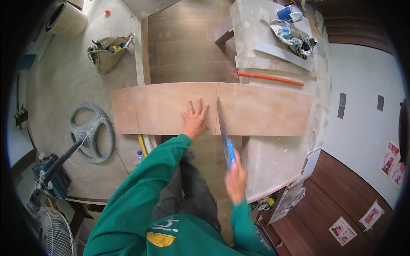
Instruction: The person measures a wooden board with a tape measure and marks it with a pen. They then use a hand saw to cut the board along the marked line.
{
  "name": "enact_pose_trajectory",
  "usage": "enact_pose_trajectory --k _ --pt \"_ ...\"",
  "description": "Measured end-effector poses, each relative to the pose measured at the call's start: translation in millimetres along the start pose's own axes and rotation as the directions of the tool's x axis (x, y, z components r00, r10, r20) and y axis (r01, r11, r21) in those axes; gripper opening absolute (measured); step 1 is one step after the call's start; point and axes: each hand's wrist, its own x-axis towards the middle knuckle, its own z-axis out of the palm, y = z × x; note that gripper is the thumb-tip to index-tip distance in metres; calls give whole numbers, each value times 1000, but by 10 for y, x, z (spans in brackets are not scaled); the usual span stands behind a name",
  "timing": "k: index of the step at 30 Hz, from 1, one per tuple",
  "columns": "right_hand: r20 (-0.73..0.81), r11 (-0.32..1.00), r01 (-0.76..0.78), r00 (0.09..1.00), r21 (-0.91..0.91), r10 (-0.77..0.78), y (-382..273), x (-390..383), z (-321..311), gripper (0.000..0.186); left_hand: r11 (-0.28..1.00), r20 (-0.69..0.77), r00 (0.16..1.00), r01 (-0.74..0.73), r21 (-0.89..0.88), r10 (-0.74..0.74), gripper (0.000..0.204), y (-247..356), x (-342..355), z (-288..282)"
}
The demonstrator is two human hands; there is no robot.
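Note:
A long light-brown wooden board (265,109) bridges the gap between two work surfaces. My left hand (195,121) lies on it with the fingers spread, pressing left of a dark line that crosses the board. In my right hand (235,181), somewhat blurred by motion, is the handle of a hand saw (224,130). Its blade rests in that line, slanting up from the board's near edge, and blue shows near the handle. Another faint line crosses the board near its left end.
On the left surface are a tool bag (106,59), a grey wheel-shaped base (92,132) and a white bucket (67,20). An orange tube (271,78) lies beyond the board on the right, near a crumpled bag (293,37) and a blue can (289,13). A fan (54,232) stands lower left.

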Motion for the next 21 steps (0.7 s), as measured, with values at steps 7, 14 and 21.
enact_pose_trajectory --k 7,14,21 --pt "-32 994 11 999 -107 -14 32 939 416 53 999 20 1000 -3 -39 4 105 75 52 -98" --pt "-23 997 -74 997 -23 73 -74 -1064 -256 54 999 -16 999 35 -17 -35 106 -12 -2 -57" --pt "-152 992 118 981 -47 -124 677 1358 542 52 998 14 1000 -22 -50 23 102 210 42 -57"
